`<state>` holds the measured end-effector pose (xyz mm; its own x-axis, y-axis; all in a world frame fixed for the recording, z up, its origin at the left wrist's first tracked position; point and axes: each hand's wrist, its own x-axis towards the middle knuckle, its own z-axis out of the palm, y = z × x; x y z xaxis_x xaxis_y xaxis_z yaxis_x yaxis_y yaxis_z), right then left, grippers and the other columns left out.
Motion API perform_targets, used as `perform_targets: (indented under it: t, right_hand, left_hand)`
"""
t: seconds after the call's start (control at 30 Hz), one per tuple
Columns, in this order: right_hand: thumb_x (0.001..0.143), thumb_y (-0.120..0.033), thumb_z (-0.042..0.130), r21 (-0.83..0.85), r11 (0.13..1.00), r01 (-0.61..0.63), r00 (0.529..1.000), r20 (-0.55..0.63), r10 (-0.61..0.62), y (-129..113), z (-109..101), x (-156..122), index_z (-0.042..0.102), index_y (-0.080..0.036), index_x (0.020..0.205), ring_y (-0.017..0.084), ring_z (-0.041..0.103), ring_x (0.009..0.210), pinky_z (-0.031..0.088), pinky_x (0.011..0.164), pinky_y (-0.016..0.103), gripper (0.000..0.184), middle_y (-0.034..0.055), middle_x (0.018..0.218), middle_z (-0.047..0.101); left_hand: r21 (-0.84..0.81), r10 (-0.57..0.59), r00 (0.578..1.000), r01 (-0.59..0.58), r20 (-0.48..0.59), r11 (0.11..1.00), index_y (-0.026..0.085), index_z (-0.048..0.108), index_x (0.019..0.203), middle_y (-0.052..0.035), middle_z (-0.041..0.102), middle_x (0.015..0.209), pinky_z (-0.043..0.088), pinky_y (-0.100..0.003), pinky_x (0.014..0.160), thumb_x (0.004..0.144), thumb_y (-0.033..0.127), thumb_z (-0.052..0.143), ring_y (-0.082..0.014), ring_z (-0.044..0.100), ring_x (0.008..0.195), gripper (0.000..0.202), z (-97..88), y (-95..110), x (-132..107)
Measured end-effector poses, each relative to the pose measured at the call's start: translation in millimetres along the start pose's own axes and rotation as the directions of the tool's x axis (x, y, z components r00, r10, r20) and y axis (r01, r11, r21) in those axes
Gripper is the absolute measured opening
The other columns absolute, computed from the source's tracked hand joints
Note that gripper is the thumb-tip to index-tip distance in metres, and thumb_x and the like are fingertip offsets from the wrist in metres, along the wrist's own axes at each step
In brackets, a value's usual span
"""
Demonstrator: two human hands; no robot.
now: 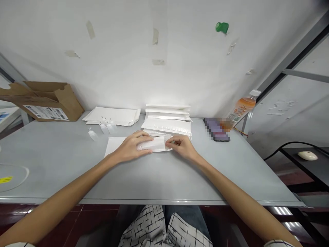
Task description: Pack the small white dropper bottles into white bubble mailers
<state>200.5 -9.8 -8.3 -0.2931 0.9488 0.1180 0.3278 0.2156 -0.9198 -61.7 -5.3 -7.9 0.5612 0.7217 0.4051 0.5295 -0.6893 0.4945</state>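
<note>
My left hand (132,146) lies over a small white packet (153,144) on the grey table (77,168), its fingers curled along the packet's near edge. My right hand (182,145) pinches the packet's right end between thumb and fingers. A flat white envelope (115,144) sits under and left of my left hand. Just behind the hands stands a stack of white bubble mailers (168,120) against the wall.
Another pile of white mailers (113,116) and a few small white bottles (104,128) sit at the back left. An open cardboard box (43,101) is at far left. A phone (217,129) and an orange drink bottle (240,109) are at right.
</note>
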Motion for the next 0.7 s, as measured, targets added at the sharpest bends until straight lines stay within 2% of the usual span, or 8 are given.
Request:
perform_targets:
  t: [0.13,0.27,0.37,0.47,0.6,0.7]
  right_hand:
    - [0.077,-0.027,0.065,-0.019,0.999,0.042,0.993,0.111,-0.039,4.5,9.6,-1.1,0.078,-0.017,0.080,0.011,0.049,0.063,0.037,0.058,0.026,0.017,0.0031,0.077,0.066]
    - [0.083,-0.034,0.062,0.037,0.998,0.050,0.980,0.193,-0.056,3.9,-0.8,-0.5,0.078,-0.016,0.085,0.013,0.053,0.069,0.039,0.061,0.027,0.024,0.0047,0.083,0.069]
    - [0.081,-0.039,0.066,-0.020,0.999,0.026,0.989,0.149,-0.023,0.4,-12.1,0.5,0.077,-0.016,0.080,0.013,0.052,0.067,0.039,0.059,0.027,0.025,0.0049,0.081,0.069]
    - [0.079,-0.045,0.069,-0.045,0.998,-0.043,0.996,0.075,0.046,-4.5,-19.9,0.4,0.075,-0.016,0.076,0.011,0.048,0.056,0.036,0.052,0.026,0.030,0.0037,0.075,0.067]
    - [0.080,-0.058,0.066,-0.065,0.989,-0.136,0.991,-0.021,0.135,-12.3,-25.2,-2.5,0.068,-0.015,0.065,0.008,0.048,0.042,0.033,0.045,0.026,0.045,0.0042,0.070,0.067]
    - [0.079,-0.062,0.066,-0.074,0.972,-0.222,0.974,0.019,0.224,-18.2,-26.7,-4.9,0.066,-0.014,0.063,0.012,0.057,0.042,0.034,0.042,0.026,0.051,0.0062,0.069,0.067]
  left_hand:
    - [0.020,0.070,0.997,-0.071,0.008,0.997,0.022,0.069,0.119,-0.0097,0.064,0.116,0.052,-0.041,0.090,0.085,0.040,0.072,-0.0241,0.061,0.106,0.039,1.3,-0.5,-0.8]
    - [0.027,0.066,0.997,-0.067,0.041,0.997,0.022,0.068,0.120,-0.0099,0.064,0.117,0.052,-0.041,0.089,0.085,0.039,0.072,-0.0242,0.060,0.107,0.040,-0.2,1.1,-0.3]
    - [0.024,0.048,0.997,-0.049,0.059,0.998,0.021,0.068,0.121,-0.0104,0.063,0.119,0.053,-0.041,0.090,0.085,0.041,0.072,-0.0241,0.061,0.107,0.042,-3.6,2.2,-0.6]
    - [0.023,0.055,0.998,-0.056,0.041,0.998,0.020,0.068,0.121,-0.0108,0.063,0.120,0.053,-0.042,0.090,0.084,0.042,0.073,-0.0244,0.061,0.108,0.043,-7.6,3.2,-0.9]
    - [0.027,0.100,0.994,-0.099,-0.037,0.995,0.021,0.068,0.122,-0.0107,0.063,0.119,0.053,-0.042,0.092,0.085,0.040,0.072,-0.0246,0.061,0.110,0.042,-10.1,6.7,-0.4]
    - [0.032,0.140,0.983,-0.137,-0.121,0.990,0.021,0.066,0.123,-0.0106,0.063,0.119,0.053,-0.042,0.093,0.086,0.038,0.072,-0.0242,0.061,0.111,0.041,-8.8,10.9,0.0]
